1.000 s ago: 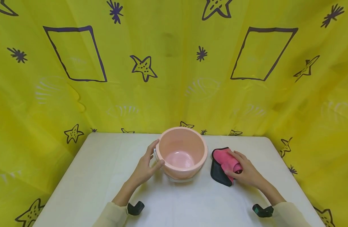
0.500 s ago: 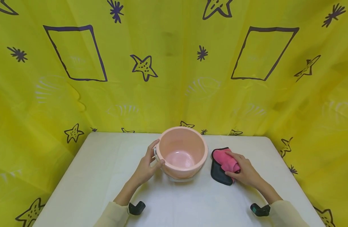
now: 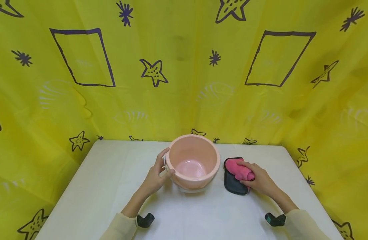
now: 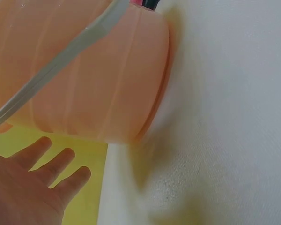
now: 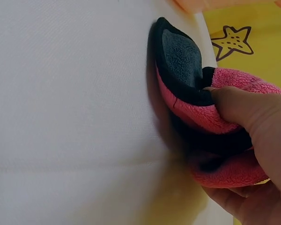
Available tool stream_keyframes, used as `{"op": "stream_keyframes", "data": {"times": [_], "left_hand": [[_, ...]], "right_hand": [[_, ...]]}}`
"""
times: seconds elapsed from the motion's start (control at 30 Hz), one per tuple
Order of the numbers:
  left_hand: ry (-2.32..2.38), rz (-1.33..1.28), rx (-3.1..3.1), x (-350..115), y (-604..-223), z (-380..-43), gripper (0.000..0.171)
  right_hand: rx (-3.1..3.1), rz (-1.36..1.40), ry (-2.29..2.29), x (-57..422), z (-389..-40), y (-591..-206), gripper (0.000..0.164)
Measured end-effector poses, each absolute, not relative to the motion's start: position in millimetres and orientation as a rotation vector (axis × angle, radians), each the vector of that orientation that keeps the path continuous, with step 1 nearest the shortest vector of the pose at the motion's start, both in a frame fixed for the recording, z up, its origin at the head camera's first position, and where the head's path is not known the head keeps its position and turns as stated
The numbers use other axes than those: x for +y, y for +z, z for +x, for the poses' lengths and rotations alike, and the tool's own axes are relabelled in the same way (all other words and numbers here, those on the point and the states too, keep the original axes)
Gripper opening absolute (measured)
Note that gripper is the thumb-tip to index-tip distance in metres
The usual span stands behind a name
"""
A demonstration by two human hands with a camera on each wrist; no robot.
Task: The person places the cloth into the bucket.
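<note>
A peach-pink bucket (image 3: 192, 156) stands upright near the back middle of the white table, with a pale handle (image 4: 61, 70) hanging across its outside. My left hand (image 3: 155, 176) touches the bucket's left side, thumb and index fingertip at the rim. Three of its fingers (image 4: 56, 166) extend straight and spread below the bucket wall in the left wrist view. To the right, a pink and dark grey cloth (image 3: 236, 183) with black edging lies folded on the table. My right hand (image 3: 260, 180) pinches its bunched right part between thumb and fingers; part of the cloth is hidden by the hand.
The white table (image 3: 106, 183) has rounded back corners. A yellow curtain (image 3: 184, 96) printed with starfish and shells encloses its back and sides. Small black devices (image 3: 145, 220) sit at both wrists.
The right hand has shifted slightly left, and the pink part of the cloth is bunched a little more over the dark part. The left hand and bucket stay nearly still.
</note>
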State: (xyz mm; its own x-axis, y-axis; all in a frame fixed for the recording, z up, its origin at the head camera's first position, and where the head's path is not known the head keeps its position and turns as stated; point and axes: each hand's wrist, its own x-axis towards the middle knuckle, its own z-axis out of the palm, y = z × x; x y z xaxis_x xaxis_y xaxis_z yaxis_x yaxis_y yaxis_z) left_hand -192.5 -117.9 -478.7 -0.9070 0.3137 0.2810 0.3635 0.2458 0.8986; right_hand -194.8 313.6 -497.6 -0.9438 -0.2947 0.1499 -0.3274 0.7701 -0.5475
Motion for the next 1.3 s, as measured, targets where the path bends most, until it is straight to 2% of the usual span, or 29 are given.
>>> {"op": "stream_keyframes", "data": {"times": [0.23, 0.47, 1.3], "left_hand": [[-1.908, -0.703, -2.414, -116.5, -459.7, -181.9, 0.076], [-1.939, -0.703, -2.362, -114.8, -457.7, -180.9, 0.076], [-1.89, -0.675, -2.357, -113.6, -456.9, -181.3, 0.072]], "right_hand": [[-2.898, 0.502, 0.944, 313.5, -195.8, -494.2, 0.068], [-2.905, 0.502, 0.935, 316.1, -199.2, -483.1, 0.069], [-2.828, 0.667, 0.733, 331.9, -207.7, -413.8, 0.069]]}}
